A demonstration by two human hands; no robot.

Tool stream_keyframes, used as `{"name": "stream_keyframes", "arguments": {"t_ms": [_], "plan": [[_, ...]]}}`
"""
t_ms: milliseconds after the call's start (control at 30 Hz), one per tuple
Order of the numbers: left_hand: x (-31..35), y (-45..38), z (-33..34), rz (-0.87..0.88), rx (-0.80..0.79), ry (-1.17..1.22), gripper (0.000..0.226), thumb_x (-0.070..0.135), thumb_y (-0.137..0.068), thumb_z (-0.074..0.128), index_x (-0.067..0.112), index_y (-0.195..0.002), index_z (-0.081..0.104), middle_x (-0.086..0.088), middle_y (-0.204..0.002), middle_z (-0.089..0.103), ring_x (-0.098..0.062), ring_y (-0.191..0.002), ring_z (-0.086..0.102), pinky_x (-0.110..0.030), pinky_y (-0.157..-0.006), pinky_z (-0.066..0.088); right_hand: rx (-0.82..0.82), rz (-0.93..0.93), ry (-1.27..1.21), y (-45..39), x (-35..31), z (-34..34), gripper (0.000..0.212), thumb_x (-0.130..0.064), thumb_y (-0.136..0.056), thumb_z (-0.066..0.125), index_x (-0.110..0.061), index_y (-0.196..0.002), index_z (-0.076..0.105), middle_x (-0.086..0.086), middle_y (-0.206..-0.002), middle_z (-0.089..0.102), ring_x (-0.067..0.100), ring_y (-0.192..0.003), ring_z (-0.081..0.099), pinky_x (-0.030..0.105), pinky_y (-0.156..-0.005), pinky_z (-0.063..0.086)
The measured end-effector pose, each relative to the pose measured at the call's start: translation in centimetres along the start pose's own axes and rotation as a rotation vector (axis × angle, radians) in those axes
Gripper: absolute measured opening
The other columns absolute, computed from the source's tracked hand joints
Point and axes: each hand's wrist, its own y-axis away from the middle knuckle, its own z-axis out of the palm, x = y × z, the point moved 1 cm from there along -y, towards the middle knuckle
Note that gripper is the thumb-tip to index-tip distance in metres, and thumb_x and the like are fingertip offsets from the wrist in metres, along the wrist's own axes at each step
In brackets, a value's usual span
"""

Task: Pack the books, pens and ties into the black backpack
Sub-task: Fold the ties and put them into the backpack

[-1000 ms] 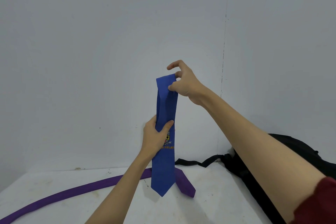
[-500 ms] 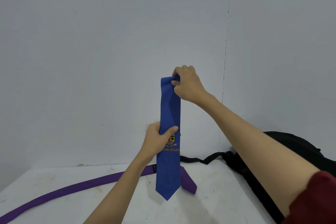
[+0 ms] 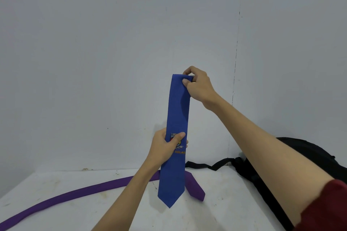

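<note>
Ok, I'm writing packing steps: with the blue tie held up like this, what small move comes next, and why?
Probably fold it again: the right hand pinches the blue tie at its top fold, the left hand grips its middle, and it hangs long; the black backpack lies to the right.

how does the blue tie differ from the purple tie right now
The blue tie hangs upright in the air, pinched at its top by the right hand and gripped lower down by the left hand; the purple tie lies untouched on the white table. The blue one carries an emblem, the purple looks plain. Both have pointed ends.
</note>
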Motion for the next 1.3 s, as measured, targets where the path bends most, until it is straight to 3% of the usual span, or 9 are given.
{"name": "stream_keyframes", "arguments": {"t_ms": [233,467,667,800,933,1000,1100,1200,1300], "plan": [[-0.9,-0.7,-0.8,-0.013,0.037,-0.044,0.006,0.016,-0.083,0.069,0.018,-0.083,0.063,-0.002,-0.082,0.072,-0.016,-0.073,0.070,-0.026,-0.064,0.058,-0.163,-0.047,-0.027,0.2,-0.9,0.4,0.024,-0.001,-0.093,0.044,-0.021,-0.083,0.052,0.014,-0.085,0.059,0.022,-0.077,0.052,0.034,-0.068,0.044],[-0.4,-1.2,-1.2,0.015,0.084,-0.112,0.017,0.014,-0.076,0.076,0.023,-0.077,0.062,0.009,-0.077,0.067,0.000,-0.060,0.065,-0.014,-0.054,0.052,-0.214,-0.064,-0.045,0.3,-1.5,0.6,0.026,-0.002,-0.093,0.045,-0.023,-0.081,0.053,0.018,-0.089,0.063,0.021,-0.077,0.054,0.034,-0.068,0.047],[-0.1,-0.1,-0.9,0.018,0.046,-0.057,0.004,0.019,-0.087,0.065,0.022,-0.085,0.063,0.006,-0.081,0.072,-0.004,-0.067,0.068,-0.021,-0.059,0.053,-0.023,-0.008,-0.095,-0.6,-0.4,0.3,0.020,-0.002,-0.092,0.048,-0.020,-0.084,0.055,0.012,-0.084,0.060,0.021,-0.077,0.054,0.034,-0.068,0.047],[0.8,1.0,-0.4,0.009,-0.083,0.004,0.010,0.015,-0.091,0.059,0.021,-0.099,0.059,0.006,-0.086,0.073,-0.007,-0.073,0.070,-0.018,-0.059,0.053,0.134,0.089,-0.112,-0.8,1.2,-0.1,0.014,-0.002,-0.091,0.049,-0.014,-0.088,0.056,0.001,-0.075,0.055,0.014,-0.069,0.049,0.022,-0.059,0.041],[2.2,1.8,-0.4,0.002,-0.156,0.041,0.010,0.012,-0.090,0.060,0.017,-0.099,0.061,0.004,-0.081,0.074,-0.012,-0.073,0.071,-0.021,-0.062,0.055,0.216,0.210,-0.155,-0.8,3.2,0.1,0.006,-0.006,-0.091,0.054,-0.012,-0.094,0.055,0.006,-0.093,0.059,0.014,-0.075,0.054,0.021,-0.059,0.044],[2.8,1.9,-0.7,-0.002,-0.158,0.076,0.011,0.011,-0.089,0.061,0.014,-0.099,0.062,0.002,-0.081,0.074,-0.013,-0.072,0.071,-0.021,-0.061,0.055,0.163,0.333,-0.224,-0.4,4.5,0.5,0.013,-0.015,-0.092,0.058,-0.009,-0.101,0.051,0.010,-0.099,0.059,0.019,-0.078,0.060,0.025,-0.058,0.049],[3.2,1.7,-1.3,-0.060,-0.126,0.149,0.009,0.011,-0.088,0.062,0.013,-0.097,0.065,-0.001,-0.081,0.075,-0.015,-0.069,0.071,-0.023,-0.058,0.054,-0.053,0.458,-0.145,2.1,6.6,1.7,0.023,-0.027,-0.098,0.047,-0.008,-0.111,0.046,0.011,-0.091,0.063,0.020,-0.059,0.060,0.028,-0.054,0.049],[3.0,1.0,-2.1,-0.144,-0.075,0.210,0.008,0.013,-0.088,0.063,0.010,-0.094,0.066,-0.004,-0.083,0.075,-0.014,-0.067,0.070,-0.024,-0.055,0.054,-0.169,0.305,-0.073,4.9,8.7,2.1,0.041,-0.008,-0.092,0.045,-0.027,-0.129,0.046,0.002,-0.128,0.055,0.017,-0.090,0.057,0.021,-0.066,0.044],[2.8,0.5,-2.5,-0.212,-0.078,0.234,0.012,0.014,-0.086,0.064,0.007,-0.095,0.066,-0.006,-0.082,0.074,-0.014,-0.065,0.069,-0.025,-0.053,0.054,-0.399,0.126,-0.105,7.2,8.9,2.5,0.064,-0.001,-0.083,0.062,-0.044,-0.127,0.047,-0.015,-0.135,0.048,0.012,-0.113,0.050,0.016,-0.079,0.043]]}}
